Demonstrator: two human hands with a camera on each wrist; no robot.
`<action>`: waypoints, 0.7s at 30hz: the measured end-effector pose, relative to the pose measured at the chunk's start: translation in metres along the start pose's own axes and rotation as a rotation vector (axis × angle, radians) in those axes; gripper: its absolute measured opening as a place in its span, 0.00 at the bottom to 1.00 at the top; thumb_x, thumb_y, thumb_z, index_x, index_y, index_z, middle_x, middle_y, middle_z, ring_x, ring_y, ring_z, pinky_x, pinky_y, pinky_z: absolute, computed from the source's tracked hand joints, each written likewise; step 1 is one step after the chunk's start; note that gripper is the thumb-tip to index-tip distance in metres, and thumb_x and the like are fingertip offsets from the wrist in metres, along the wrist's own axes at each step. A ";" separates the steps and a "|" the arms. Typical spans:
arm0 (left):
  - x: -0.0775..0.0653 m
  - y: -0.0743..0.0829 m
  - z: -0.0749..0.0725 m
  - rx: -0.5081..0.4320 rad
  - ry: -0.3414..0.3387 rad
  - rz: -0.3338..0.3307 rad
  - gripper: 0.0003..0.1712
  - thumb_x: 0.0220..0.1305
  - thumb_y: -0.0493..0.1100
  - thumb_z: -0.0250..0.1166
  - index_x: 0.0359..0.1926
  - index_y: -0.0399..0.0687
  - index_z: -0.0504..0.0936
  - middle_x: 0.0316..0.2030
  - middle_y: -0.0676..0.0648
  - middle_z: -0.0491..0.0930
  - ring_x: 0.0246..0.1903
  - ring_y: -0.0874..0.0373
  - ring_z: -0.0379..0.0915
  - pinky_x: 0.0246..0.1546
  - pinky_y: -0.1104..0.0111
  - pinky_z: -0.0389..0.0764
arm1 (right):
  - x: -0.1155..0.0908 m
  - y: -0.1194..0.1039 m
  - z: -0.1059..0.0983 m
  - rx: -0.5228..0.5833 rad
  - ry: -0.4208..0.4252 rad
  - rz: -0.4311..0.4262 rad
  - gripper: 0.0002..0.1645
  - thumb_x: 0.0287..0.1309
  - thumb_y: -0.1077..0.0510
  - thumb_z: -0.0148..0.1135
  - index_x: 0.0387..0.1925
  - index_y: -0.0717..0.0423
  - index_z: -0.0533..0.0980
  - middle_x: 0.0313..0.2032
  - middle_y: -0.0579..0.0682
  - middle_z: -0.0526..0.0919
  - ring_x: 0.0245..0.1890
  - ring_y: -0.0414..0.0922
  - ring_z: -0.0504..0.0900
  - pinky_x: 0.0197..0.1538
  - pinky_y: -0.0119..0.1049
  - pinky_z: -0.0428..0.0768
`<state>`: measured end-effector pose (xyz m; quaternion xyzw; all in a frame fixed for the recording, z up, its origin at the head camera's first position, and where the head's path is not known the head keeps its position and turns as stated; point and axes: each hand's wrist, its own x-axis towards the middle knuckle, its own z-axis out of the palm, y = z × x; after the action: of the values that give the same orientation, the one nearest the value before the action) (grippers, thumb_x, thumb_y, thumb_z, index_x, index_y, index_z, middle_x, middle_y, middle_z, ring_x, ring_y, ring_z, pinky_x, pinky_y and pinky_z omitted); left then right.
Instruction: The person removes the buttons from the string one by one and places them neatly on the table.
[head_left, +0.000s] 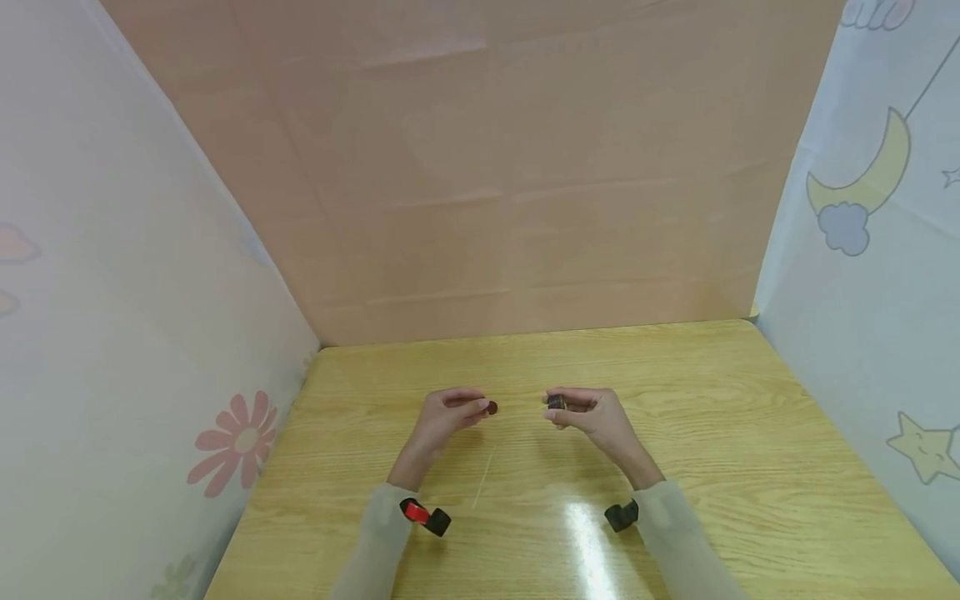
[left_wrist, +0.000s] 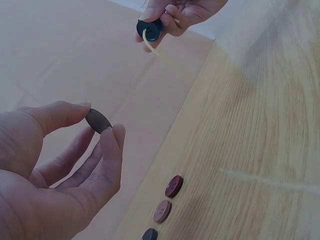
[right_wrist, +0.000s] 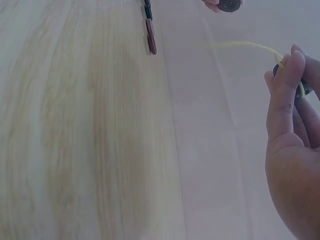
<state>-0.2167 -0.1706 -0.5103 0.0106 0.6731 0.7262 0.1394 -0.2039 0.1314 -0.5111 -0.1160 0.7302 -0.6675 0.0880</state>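
Note:
In the head view my left hand [head_left: 447, 414] is above the wooden table, pinching a dark reddish-brown button [head_left: 492, 407] by its edge between thumb and fingertips. The left wrist view shows this button [left_wrist: 98, 121] nearly edge-on. Across a short gap, my right hand [head_left: 600, 417] grips a dark round button [left_wrist: 151, 31] between thumb and fingers. A pale yellow cord [right_wrist: 250, 44] comes out through a hole in it and trails toward the left hand. The fingers partly hide the right hand's button [right_wrist: 306, 89] in the right wrist view.
A short row of loose buttons lies on the table: a dark red one [left_wrist: 174, 186], a pinkish-brown one [left_wrist: 162, 211] and a black one [left_wrist: 149, 235]. Behind the table [head_left: 720, 467] stands a plain brown backdrop [head_left: 510, 167], with patterned white panels [head_left: 847, 333] at both sides.

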 end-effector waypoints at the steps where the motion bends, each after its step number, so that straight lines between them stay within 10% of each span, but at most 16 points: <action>1: 0.000 0.000 -0.002 0.006 0.005 0.000 0.16 0.69 0.38 0.72 0.55 0.36 0.86 0.52 0.37 0.87 0.56 0.39 0.86 0.65 0.48 0.81 | 0.000 0.000 0.000 0.001 0.001 0.001 0.31 0.60 0.52 0.78 0.60 0.63 0.82 0.49 0.44 0.92 0.45 0.53 0.92 0.51 0.57 0.88; 21: -0.004 -0.006 -0.033 0.212 0.167 0.064 0.19 0.69 0.38 0.71 0.56 0.29 0.84 0.52 0.37 0.86 0.51 0.37 0.86 0.59 0.47 0.85 | -0.001 0.001 -0.006 0.006 -0.012 -0.015 0.31 0.62 0.54 0.76 0.62 0.66 0.80 0.49 0.43 0.92 0.45 0.50 0.92 0.50 0.52 0.89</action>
<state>-0.2182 -0.2039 -0.5186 -0.0138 0.7547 0.6534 0.0579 -0.2043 0.1377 -0.5118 -0.1250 0.7267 -0.6697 0.0878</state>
